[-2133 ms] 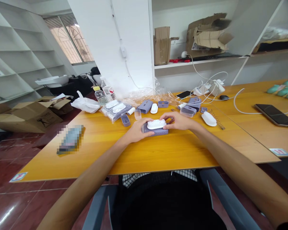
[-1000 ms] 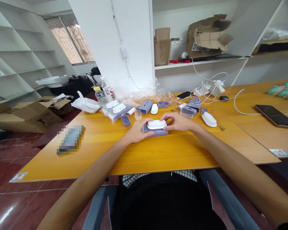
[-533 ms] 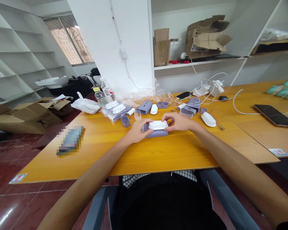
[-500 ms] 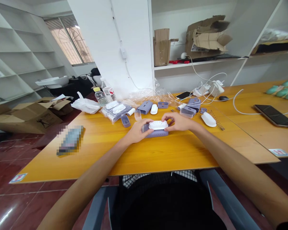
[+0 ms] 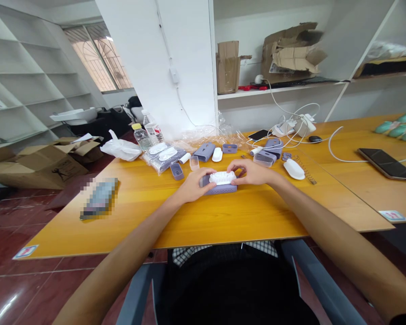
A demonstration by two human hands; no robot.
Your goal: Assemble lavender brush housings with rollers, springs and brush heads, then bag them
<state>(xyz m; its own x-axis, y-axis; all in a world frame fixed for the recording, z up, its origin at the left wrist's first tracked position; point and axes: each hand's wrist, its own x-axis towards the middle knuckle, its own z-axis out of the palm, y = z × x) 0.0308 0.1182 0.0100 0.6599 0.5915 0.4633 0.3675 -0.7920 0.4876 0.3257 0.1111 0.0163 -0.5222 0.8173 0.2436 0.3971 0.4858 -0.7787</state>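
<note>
Between my two hands lies a white brush (image 5: 222,178), its rows of bristles facing up. It rests on a long purple case (image 5: 222,189) with small holes along its near side. Thumb and fingers of my left hand (image 5: 194,184) close round the brush's left end and the case beneath. At the opposite end, my right hand (image 5: 249,172) pinches the brush with bent fingers. How far the brush sits inside the case is hidden.
Behind my hands are purple housings (image 5: 205,151), a white oval piece (image 5: 217,154) and a purple cap (image 5: 177,171). Rightward lie another white oval part (image 5: 294,169), a coiled spring (image 5: 306,170), tangled cables (image 5: 296,119) and a dark tablet (image 5: 390,162). A blurred phone-like object (image 5: 99,198) is left.
The brush has tilted slightly between my hands, so its bristles look a little different. My right fingers have shifted very slightly; the rest of the desk is the same.
</note>
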